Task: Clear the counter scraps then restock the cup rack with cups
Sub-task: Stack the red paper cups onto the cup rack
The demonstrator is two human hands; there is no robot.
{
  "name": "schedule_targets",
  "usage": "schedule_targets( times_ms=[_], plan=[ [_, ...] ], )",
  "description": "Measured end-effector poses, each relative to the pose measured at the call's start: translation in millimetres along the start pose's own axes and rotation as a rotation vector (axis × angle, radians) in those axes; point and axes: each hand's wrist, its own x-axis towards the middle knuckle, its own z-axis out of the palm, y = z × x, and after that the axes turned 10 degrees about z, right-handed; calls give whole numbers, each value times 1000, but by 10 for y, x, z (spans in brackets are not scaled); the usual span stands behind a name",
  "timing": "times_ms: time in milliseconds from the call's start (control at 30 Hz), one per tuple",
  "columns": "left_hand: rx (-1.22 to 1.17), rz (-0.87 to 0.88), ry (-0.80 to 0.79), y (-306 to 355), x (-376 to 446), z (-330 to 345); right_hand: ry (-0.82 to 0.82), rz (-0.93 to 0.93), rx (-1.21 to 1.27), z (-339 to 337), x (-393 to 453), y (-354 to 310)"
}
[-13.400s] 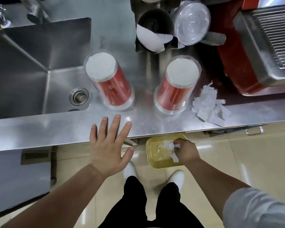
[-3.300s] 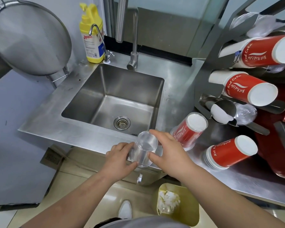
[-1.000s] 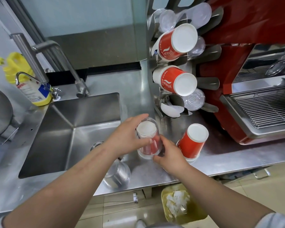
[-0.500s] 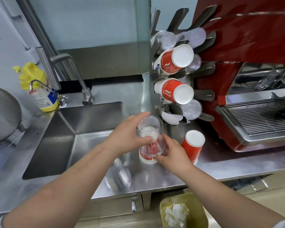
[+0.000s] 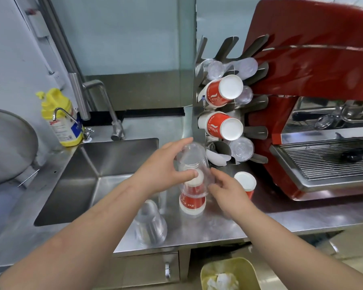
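Far left: round metal strainer [image 5: 7, 147] leaning against the wall. Beside it, yellow soap bottle [image 5: 60, 120] standing at the back corner of a steel sink [image 5: 88, 181], with a bent faucet [image 5: 105, 107] behind the basin. On the steel table [image 5: 208, 229] at the sink's front right corner, an upturned clear plastic sleeve [image 5: 150, 223], standing alone. Reaching in from lower left, left hand [image 5: 164, 170], fingers [image 5: 182, 142] and thumb curled around a second clear plastic sleeve [image 5: 194, 164], held partly raised over a stack of red paper cups [image 5: 192, 200] that stands upside down on the table; only the top of the stack inside the sleeve. Just right of it, right hand [image 5: 226, 187], fingers loosely bent, tips at the sleeve's lower edge; cannot tell whether gripping or merely touching. Behind that hand, another upturned stack of red cups [image 5: 244, 183] on the table. Above, metal cup rack [image 5: 199, 97] holding two rows of red cups and several rows of clear cups, one lower slot showing only a white paper scrap. Far right, red espresso machine [image 5: 310, 80] with a steel drip grate. Below the table edge, yellow bin [image 5: 247, 268] on the floor, containing crumpled white paper.
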Motion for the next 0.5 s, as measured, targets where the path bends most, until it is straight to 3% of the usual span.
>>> schedule_targets(
  times_ms=[167, 500],
  plan=[
    [31, 1, 59, 65, -74, -188, 22, 9, 135, -3, -38, -209],
    [80, -59, 167, 120, -442, -484, -223, 30, 343, 290, -122, -462]
  ],
)
